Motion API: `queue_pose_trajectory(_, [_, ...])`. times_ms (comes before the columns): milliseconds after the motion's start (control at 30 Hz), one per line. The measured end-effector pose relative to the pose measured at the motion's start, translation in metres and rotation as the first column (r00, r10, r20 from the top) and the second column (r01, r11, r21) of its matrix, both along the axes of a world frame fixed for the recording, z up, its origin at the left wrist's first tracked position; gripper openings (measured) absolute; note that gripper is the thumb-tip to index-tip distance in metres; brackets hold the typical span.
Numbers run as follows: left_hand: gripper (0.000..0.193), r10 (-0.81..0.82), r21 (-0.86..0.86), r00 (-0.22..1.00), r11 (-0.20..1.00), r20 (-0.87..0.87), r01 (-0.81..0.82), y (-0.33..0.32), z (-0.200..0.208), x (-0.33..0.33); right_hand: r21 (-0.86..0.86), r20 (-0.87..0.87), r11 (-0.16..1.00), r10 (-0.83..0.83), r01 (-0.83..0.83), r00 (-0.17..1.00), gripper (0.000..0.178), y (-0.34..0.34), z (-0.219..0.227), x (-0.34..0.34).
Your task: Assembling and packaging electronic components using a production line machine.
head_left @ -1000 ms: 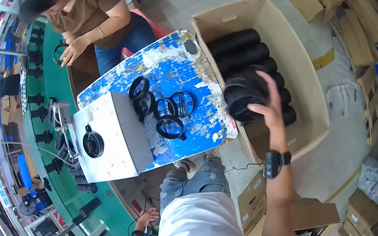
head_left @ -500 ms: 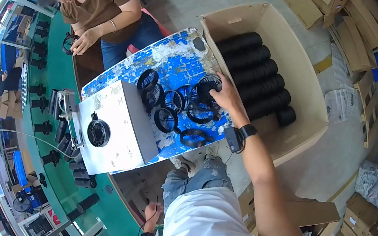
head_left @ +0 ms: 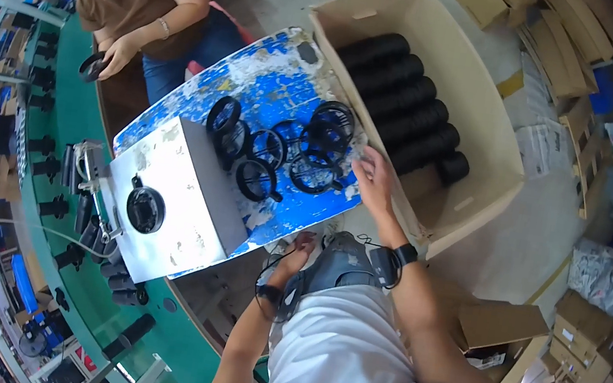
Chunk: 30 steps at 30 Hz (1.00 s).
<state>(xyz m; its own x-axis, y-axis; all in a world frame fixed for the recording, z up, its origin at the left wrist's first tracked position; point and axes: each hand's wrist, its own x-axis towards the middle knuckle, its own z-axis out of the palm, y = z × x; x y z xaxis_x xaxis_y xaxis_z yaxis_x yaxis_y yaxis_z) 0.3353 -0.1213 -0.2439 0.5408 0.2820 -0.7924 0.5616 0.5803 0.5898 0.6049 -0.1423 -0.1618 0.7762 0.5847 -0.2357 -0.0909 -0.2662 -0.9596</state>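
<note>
Next to the near right edge of a worn blue-and-white tabletop (head_left: 262, 66), my right hand (head_left: 373, 178) hovers with its fingers loosely apart, holding nothing that I can see. Just left of it several black ring-shaped plastic parts with spoked insides lie in a cluster, among them one ring (head_left: 315, 171) closest to my fingers and another ring (head_left: 255, 180) nearer the white box. My left hand (head_left: 299, 250) is below the table's front edge, by my lap; its fingers look bent, and blur hides whether they hold anything. Dark cables hang by both wrists.
A white box (head_left: 170, 203) on the table carries a round black part (head_left: 145, 209). Right of the table, a large carton (head_left: 481, 138) holds rows of black cylinders (head_left: 420, 121). Another person (head_left: 145, 1) handles a black ring beside the green conveyor (head_left: 66, 100).
My right hand has let go of the ring cluster and moved toward the table's near right edge. My left hand has risen toward the front edge. The frontmost ring no longer shows there.
</note>
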Motion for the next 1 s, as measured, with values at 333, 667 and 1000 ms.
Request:
queue_pose_trajectory(333, [0.019,-0.052,0.475,0.915,0.842,-0.4,0.256,0.014,-0.009,-0.184,-0.317,-0.042,0.936,-0.179,0.156,0.983,0.023,-0.14,-0.026,0.169])
queue_pose_trajectory(667, [0.019,-0.207,-0.034,0.858,0.976,-0.471,0.217,0.027,0.047,-0.23,-0.879,0.025,0.474,-0.068,0.054,0.997,0.047,-0.127,-0.102,0.231])
queue_pose_trajectory(1000, [0.064,-0.281,-0.216,0.78,0.958,-0.559,0.191,0.027,0.065,-0.254,-0.903,0.327,0.268,-0.079,0.336,0.942,0.104,-0.167,-0.173,0.252])
